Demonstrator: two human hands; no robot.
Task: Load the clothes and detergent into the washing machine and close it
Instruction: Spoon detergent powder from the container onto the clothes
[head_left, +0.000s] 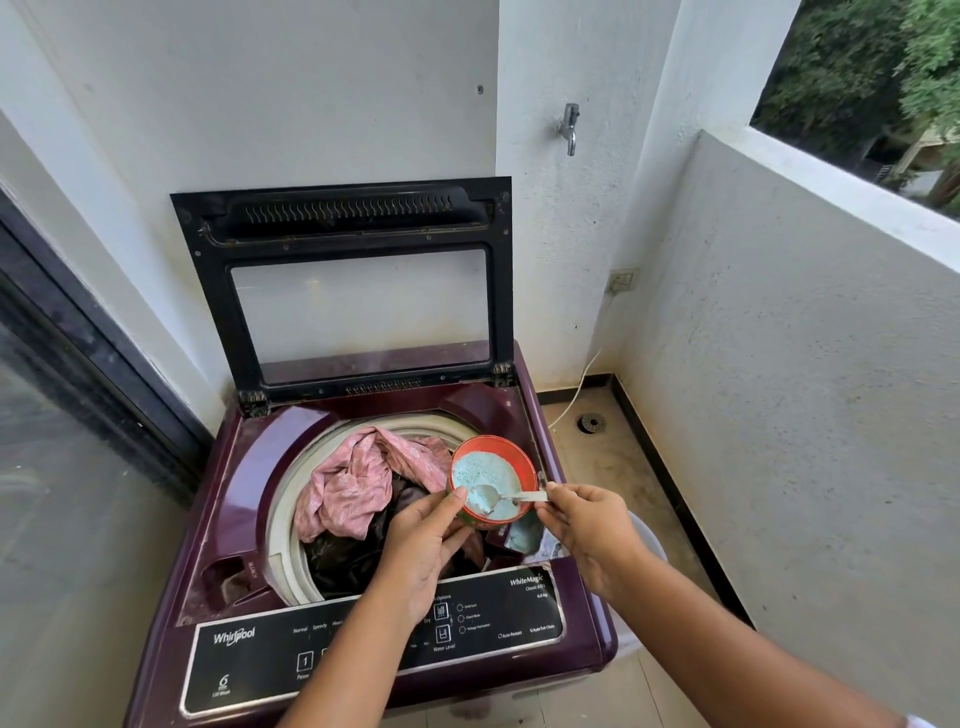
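**Detergent tub held over loaded drum**

An orange tub (521, 458) of blue detergent powder (478, 472) is grasped by the left grip (426, 540). Its spoon (506, 500) is pinched by the right grip (587, 530). Pink and dark clothes (353, 483) fill the washing machine (244, 467), whose lid (358, 213) is raised.

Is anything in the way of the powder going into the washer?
Nothing visible. The lid stands open, and the powder tray lies uncovered just below the tub in the left hand and the spoon in the right hand.
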